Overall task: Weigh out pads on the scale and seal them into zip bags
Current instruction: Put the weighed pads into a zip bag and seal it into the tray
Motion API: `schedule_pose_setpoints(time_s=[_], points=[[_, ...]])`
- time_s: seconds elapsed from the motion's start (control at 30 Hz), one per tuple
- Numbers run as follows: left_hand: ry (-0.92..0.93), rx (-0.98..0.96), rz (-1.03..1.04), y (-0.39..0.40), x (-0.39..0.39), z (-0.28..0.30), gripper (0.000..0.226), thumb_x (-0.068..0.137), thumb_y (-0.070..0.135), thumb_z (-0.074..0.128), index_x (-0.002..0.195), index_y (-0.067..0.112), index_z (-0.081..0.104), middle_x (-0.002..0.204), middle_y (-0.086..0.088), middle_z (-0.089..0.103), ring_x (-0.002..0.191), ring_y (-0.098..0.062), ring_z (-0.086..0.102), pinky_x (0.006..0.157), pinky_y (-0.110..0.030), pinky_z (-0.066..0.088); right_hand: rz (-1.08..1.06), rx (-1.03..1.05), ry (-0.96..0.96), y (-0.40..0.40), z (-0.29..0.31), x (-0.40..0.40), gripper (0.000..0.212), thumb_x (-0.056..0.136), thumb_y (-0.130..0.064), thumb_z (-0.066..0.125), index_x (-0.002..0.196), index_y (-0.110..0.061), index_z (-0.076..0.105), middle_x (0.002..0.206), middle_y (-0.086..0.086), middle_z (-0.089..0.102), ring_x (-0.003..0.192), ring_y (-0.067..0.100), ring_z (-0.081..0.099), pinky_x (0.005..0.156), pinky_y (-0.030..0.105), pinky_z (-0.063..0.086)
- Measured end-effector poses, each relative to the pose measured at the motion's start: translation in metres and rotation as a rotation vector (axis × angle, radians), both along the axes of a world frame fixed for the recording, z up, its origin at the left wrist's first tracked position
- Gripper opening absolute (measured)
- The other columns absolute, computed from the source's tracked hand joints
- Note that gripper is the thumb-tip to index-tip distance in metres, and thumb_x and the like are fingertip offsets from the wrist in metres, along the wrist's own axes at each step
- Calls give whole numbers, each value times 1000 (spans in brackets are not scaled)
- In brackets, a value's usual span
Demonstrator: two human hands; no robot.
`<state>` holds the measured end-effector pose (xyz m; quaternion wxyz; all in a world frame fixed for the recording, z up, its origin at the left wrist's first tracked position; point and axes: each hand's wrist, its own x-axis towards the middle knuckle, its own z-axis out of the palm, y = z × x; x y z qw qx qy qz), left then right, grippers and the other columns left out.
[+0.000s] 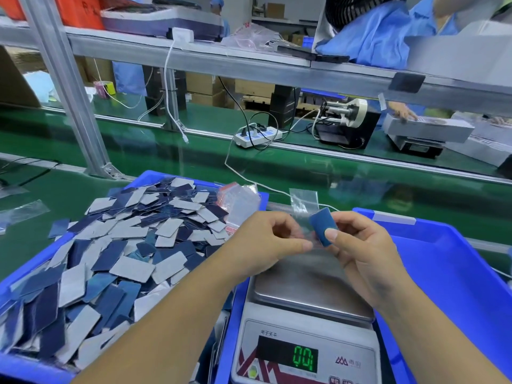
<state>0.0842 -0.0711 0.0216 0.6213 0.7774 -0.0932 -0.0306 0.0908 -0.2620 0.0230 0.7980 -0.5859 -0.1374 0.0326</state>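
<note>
My right hand (357,245) pinches a small stack of blue pads (322,228), thumb on its face. My left hand (266,242) pinches the clear zip bag (303,205) just beside the stack, both above the scale (304,328), whose steel pan is bare and display reads zero. To my left, a blue tray (16,364) is heaped with loose blue and grey pads, with a packet of bags (239,202) at its far rim. To my right, another blue bin (443,261) touches the scale. The green surface (69,195) lies open beyond.
</note>
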Motion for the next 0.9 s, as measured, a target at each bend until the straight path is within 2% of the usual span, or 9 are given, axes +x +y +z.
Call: schedule_pose_setpoints(time_s=[0.13, 0.27, 0.3, 0.47, 0.57, 0.67, 0.77, 0.83, 0.9], points=[[-29, 108, 30, 1, 2, -3, 16, 76, 30, 84, 72, 28, 68, 60, 17, 55, 57, -1, 47, 54, -11, 37, 17, -6, -57, -1, 1, -2, 24, 72, 1, 74, 86, -18, 79, 86, 4, 74, 79, 17, 69, 71, 25, 56], [18, 186, -5, 2, 0, -3, 5, 77, 32, 79, 77, 30, 74, 67, 12, 66, 63, -1, 57, 65, -23, 48, -24, -172, -114, -4, -1, -4, 25, 70, -8, 82, 92, -20, 78, 92, 10, 74, 87, 25, 67, 82, 36, 54], [20, 210, -18, 1, -1, -3, 3, 77, 31, 78, 79, 30, 76, 71, 10, 69, 66, -2, 59, 68, -27, 50, -35, -230, -138, -4, -2, -4, 26, 70, -9, 83, 92, -22, 78, 91, 8, 75, 87, 23, 66, 82, 34, 54], [11, 238, -63, 4, -6, 3, 15, 83, 29, 75, 79, 44, 77, 80, 19, 72, 77, -1, 65, 72, -20, 49, -17, -330, -235, -2, -2, -6, 27, 74, -10, 73, 92, -29, 78, 90, 2, 77, 83, 12, 70, 75, 22, 54], [20, 277, -78, 5, -7, 4, 6, 86, 34, 75, 86, 40, 79, 77, 15, 73, 70, 4, 59, 63, -9, 42, -16, -348, -245, -4, -2, -5, 27, 74, -11, 74, 93, -30, 78, 91, 1, 77, 83, 12, 70, 75, 22, 54], [34, 317, -58, 6, -5, 2, 6, 88, 36, 74, 86, 32, 78, 66, 16, 65, 59, 4, 50, 55, -10, 37, -10, -363, -254, -3, -4, -6, 27, 74, -10, 74, 92, -29, 78, 90, 0, 77, 82, 11, 70, 74, 20, 54], [73, 198, -66, 5, -7, 4, 13, 91, 25, 71, 80, 27, 75, 54, 19, 56, 51, 4, 46, 51, -9, 34, -51, -319, -225, -3, -5, -4, 22, 72, -9, 75, 91, -22, 78, 88, 0, 77, 81, 10, 70, 73, 20, 54], [121, 63, -51, 4, -8, 6, 16, 93, 16, 69, 78, 21, 73, 55, 15, 55, 50, -2, 44, 52, -16, 34, -94, -281, -222, -4, -4, -2, 24, 74, 0, 77, 94, -14, 75, 85, -2, 76, 77, 8, 68, 70, 18, 53], [151, -88, -39, 5, -8, 8, 25, 93, 11, 67, 69, 16, 65, 56, 7, 50, 50, -10, 34, 51, -21, 27, -131, -260, -226, -6, -4, -1, 25, 80, 11, 71, 95, -9, 72, 80, -6, 74, 72, 4, 65, 67, 15, 51]])
